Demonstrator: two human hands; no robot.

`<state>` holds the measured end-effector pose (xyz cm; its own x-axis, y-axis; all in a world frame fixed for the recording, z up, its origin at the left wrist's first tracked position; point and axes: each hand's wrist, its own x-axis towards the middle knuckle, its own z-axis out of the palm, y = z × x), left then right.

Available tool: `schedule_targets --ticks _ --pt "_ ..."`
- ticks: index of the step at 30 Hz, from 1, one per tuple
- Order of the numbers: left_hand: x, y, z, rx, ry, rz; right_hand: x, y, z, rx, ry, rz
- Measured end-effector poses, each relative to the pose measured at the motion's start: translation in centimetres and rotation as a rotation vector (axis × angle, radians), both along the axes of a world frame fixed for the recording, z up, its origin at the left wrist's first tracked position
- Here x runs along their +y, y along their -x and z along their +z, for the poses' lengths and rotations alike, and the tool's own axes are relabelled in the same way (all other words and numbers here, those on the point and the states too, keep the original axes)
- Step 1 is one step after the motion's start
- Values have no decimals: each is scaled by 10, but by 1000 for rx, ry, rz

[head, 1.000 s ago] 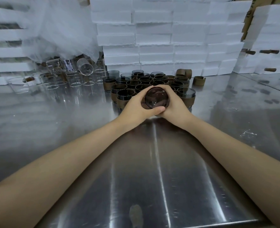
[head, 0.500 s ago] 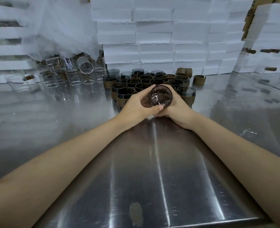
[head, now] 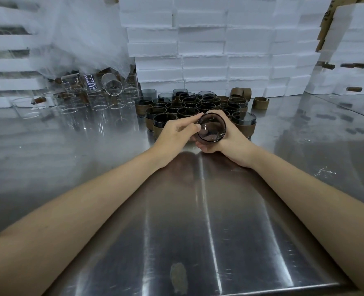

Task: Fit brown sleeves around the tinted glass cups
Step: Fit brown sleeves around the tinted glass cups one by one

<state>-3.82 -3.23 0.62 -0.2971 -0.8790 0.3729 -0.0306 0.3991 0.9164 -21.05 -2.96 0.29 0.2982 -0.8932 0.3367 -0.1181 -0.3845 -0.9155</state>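
A tinted glass cup point(head: 211, 129) is tipped so its round base faces me, held above the steel table. My right hand point(head: 232, 142) wraps it from the right and below. My left hand point(head: 176, 133) touches its left rim with thumb and fingertips. Any sleeve on this cup is hidden by the fingers. Behind it stands a cluster of tinted cups in brown sleeves point(head: 189, 107). Loose brown sleeves point(head: 261, 102) lie at the cluster's right rear.
Clear glass cups point(head: 91, 99), some lying over, crowd the back left. Stacks of white foam boxes point(head: 208, 50) wall off the back. The steel table point(head: 198, 221) stretches toward me under both forearms.
The cup has shifted right and tilted its base more toward me. My left hand has slid off the cup's underside to its left rim, while my right hand holds it.
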Motion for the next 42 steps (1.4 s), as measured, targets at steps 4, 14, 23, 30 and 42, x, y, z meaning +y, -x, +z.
schedule_targets --ticks 4,14,23,30,42 --pt "0 1 0 80 -24 -23 3 -1 1 106 125 -66" --pt "-2 1 -1 148 -145 -78 8 -1 8 406 371 -114" --pt "0 1 -2 -12 -42 4 11 -5 10 642 413 -152" --pt "0 2 -3 -92 -10 -5 12 -10 9 670 395 -180" --pt "2 5 -4 -161 60 3 7 -6 10 410 280 -192"
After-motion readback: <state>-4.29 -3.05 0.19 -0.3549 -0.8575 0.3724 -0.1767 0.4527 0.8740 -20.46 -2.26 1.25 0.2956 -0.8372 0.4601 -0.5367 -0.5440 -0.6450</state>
